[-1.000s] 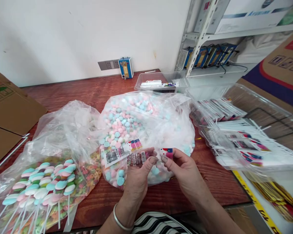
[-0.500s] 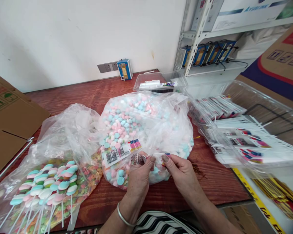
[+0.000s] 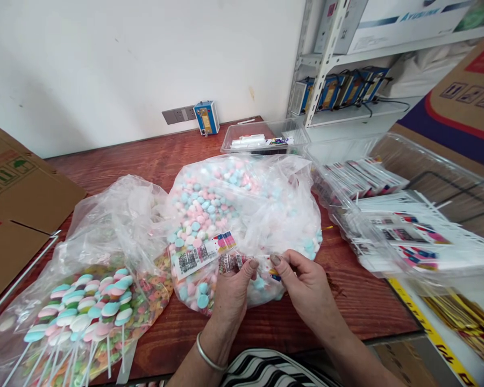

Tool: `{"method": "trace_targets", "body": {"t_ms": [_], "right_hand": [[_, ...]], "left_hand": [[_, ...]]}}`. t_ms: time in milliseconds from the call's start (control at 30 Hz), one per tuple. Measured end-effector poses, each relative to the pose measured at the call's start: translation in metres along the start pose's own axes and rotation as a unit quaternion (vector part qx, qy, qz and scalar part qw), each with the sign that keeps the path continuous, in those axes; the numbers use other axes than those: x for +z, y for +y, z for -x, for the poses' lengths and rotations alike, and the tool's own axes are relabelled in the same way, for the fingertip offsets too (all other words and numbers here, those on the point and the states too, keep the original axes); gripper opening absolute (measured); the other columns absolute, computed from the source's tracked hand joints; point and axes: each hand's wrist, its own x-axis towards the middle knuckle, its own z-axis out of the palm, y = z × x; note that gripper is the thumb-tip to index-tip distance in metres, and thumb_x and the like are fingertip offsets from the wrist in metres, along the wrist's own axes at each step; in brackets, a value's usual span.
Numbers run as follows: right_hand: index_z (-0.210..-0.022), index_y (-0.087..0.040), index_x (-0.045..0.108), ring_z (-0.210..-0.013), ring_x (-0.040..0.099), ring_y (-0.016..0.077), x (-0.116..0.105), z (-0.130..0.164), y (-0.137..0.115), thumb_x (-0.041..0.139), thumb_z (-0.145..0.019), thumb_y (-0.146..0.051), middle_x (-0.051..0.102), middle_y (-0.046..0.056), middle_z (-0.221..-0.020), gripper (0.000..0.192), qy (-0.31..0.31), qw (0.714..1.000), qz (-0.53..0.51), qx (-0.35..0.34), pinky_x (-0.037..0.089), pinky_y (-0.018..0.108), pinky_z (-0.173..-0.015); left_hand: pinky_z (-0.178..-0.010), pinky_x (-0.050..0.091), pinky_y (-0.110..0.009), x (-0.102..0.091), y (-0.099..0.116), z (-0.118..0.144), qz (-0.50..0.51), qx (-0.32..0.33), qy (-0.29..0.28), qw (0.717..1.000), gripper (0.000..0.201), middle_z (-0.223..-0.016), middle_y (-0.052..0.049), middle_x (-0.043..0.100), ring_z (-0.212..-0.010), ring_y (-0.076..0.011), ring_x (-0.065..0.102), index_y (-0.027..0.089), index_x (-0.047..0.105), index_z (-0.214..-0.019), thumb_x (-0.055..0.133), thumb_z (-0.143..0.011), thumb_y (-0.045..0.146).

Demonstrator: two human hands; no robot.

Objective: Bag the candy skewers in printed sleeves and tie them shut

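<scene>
At my far left a cardboard box (image 3: 28, 199) stands at the table's edge, and a white bar (image 3: 22, 274) slants just beside it. Next comes a clear bag (image 3: 121, 207) with small ring-shaped sweets showing through it, and on top of it lies a bunch of candy sticks (image 3: 84, 306), stacked in blue, pink, white and green, with their white ends towards me. Against the wall a blue and white device (image 3: 207, 118) stands beside the grey sockets (image 3: 178, 115). In front of me on the red-brown table (image 3: 177, 344) sits a big bag of marshmallows (image 3: 201, 201), pale pink, blue and white, with a printed sleeve (image 3: 204, 254) lying flat across its near left side. My left hand (image 3: 232, 295), a bangle (image 3: 205, 355) on the wrist, pinches a printed wrapper (image 3: 228, 263) over the near side of that bag. My right hand (image 3: 306, 285), just beside it, grips a colourful bit (image 3: 275, 275) between thumb and fingers; I cannot tell whether both bits are one piece. Behind the bag is a clear tray (image 3: 234, 131) with white items. To my right a clear bin (image 3: 347, 207) holds more sleeves and white sticks, with gold packets (image 3: 463, 317) near its closer side and a large carton (image 3: 460, 115) behind it
</scene>
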Motion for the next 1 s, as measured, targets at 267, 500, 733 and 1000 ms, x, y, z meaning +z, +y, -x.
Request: {"method": "trace_targets", "body": {"t_ms": [267,500,733,1000], "right_hand": [[-0.095,-0.021,0.065,-0.068,0.055,0.0164,-0.008,0.011,-0.005,0.044,-0.098,-0.041,0.058,0.001,-0.075,0.030,0.048,0.988,0.080,-0.127,0.044,0.026,-0.061],[-0.119,-0.027,0.060,-0.111,0.054,0.0235,-0.005,0.024,-0.005,0.050,-0.096,-0.031,0.053,0.008,-0.118,0.025,0.001,0.950,0.137,-0.281,0.045,0.037,-0.094],[-0.114,-0.021,0.062,-0.111,0.056,0.0265,0.003,0.015,0.000,0.055,-0.093,-0.033,0.058,0.012,-0.119,0.025,-0.003,0.939,0.232,-0.253,0.049,0.041,-0.092],[-0.110,-0.025,0.066,-0.112,0.058,0.0264,0.004,0.019,-0.006,0.056,-0.092,-0.032,0.057,0.009,-0.124,0.022,-0.047,0.934,0.202,-0.291,0.048,0.041,-0.093]], "left_hand": [[-0.053,0.046,-0.020,-0.003,0.003,-0.004,0.250,-0.156,0.031,0.955,0.035,-0.071,0.003,0.064,-0.060,-0.0088,0.059,0.016,0.062,-0.079,0.089,-0.058,0.023],[-0.053,0.049,-0.019,-0.002,0.002,-0.003,0.286,-0.171,0.033,0.942,0.033,-0.071,0.003,0.065,-0.060,-0.0088,0.061,0.015,0.062,-0.081,0.087,-0.062,0.022],[-0.055,0.050,-0.019,-0.006,0.004,-0.001,0.300,-0.166,0.023,0.939,0.028,-0.073,0.003,0.066,-0.063,-0.0089,0.062,0.015,0.063,-0.082,0.085,-0.064,0.015],[-0.059,0.049,-0.021,-0.015,0.017,0.006,0.316,-0.188,-0.004,0.930,0.029,-0.072,0.002,0.064,-0.059,-0.0087,0.059,0.015,0.062,-0.080,0.085,-0.064,0.022]]}}
